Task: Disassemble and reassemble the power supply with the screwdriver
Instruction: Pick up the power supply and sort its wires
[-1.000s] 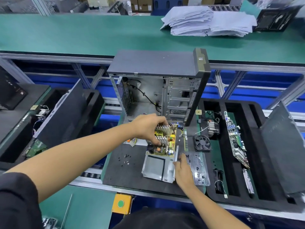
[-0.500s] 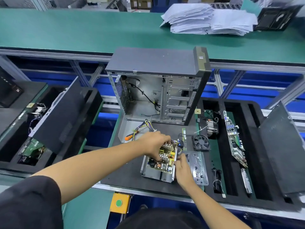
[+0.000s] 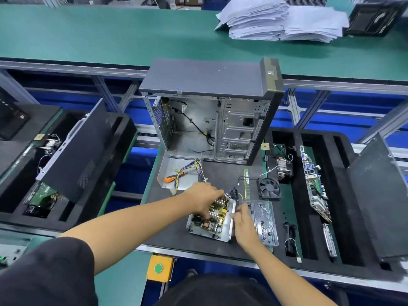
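Step in hand: the circuit board [image 3: 213, 217] is being set into the open metal shell of the power supply [image 3: 228, 226], which is judged to be the reassembly half of the task, though removal cannot be ruled out from this one view
Power supply: it lies on the dark mat of the table [image 3: 176, 230], near the person, in front of the opened computer case [image 3: 212, 120]; its cover [image 3: 176, 173] lies apart, to the far left of it
Left hand [image 3: 204, 200]: it is curled over the far end of the board, fingers gripping at the heat sinks
Right hand [image 3: 242, 221]: its fingers are pinched on the right wall of the shell, apparently to steady it
Screwdriver [image 3: 176, 176]: it lies untouched inside the cover, orange handle to the left, among the loose wire bundle [image 3: 194, 171]
Next move: the board is judged to need seating flat over its mounts before a hand is freed for the screwdriver; the wires must be kept from being trapped
Hidden: the far part of the board is covered by the left hand, and the mounts beneath it are not shown
Hard to make out: no screws can be found on the mat at this size, and whether the board is fully seated cannot be told
Nearby: a fan [image 3: 269, 188] and a clear tray [image 3: 263, 221] lie just right of the shell
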{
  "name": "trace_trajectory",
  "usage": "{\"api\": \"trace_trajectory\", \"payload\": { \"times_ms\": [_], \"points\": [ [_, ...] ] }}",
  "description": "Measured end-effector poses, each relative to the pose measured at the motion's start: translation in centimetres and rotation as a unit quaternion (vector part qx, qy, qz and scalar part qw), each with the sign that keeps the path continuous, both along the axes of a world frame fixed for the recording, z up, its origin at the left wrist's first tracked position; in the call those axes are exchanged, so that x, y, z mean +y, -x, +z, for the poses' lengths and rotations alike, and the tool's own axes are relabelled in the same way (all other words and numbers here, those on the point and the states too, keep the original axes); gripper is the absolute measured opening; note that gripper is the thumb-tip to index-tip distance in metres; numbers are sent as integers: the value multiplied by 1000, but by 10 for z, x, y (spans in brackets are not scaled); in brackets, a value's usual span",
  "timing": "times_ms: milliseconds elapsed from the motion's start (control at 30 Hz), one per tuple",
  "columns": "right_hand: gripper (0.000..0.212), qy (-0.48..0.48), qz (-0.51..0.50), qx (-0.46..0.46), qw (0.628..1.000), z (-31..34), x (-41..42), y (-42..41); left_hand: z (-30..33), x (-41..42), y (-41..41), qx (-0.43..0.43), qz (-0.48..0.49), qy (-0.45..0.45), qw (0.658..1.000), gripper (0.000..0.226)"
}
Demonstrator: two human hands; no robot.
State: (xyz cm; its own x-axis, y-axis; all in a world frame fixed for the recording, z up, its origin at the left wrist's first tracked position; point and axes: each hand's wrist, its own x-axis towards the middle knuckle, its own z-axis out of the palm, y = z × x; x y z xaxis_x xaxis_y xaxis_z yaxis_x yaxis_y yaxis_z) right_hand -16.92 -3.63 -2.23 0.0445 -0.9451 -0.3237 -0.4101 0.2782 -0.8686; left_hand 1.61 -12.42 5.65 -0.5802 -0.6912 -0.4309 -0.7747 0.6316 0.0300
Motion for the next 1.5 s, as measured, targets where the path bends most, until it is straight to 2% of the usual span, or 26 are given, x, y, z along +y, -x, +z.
{"api": "trace_trajectory", "payload": {
  "times_ms": [467, 600, 967, 1200, 1500],
  "points": [
    [23, 20, -10, 39, 999, -7, 0, -4, -9, 4, 6, -29, -46, -9, 998, 71],
    [19, 24, -7, 34, 999, -7, 0, -5, -10, 3, 3, -51, -50, -20, 997, 70],
    [16, 27, -3, 32, 999, -6, 0, -4, -8, -1, 5, -83, -69, -16, 994, 84],
    [13, 25, -1, 27, 999, -5, 0, -5, -11, -1, 1, -74, -59, -6, 996, 84],
    [9, 22, -2, 23, 999, -4, 1, -5, -11, -4, 5, -110, -102, -15, 989, 90]
  ]
}}
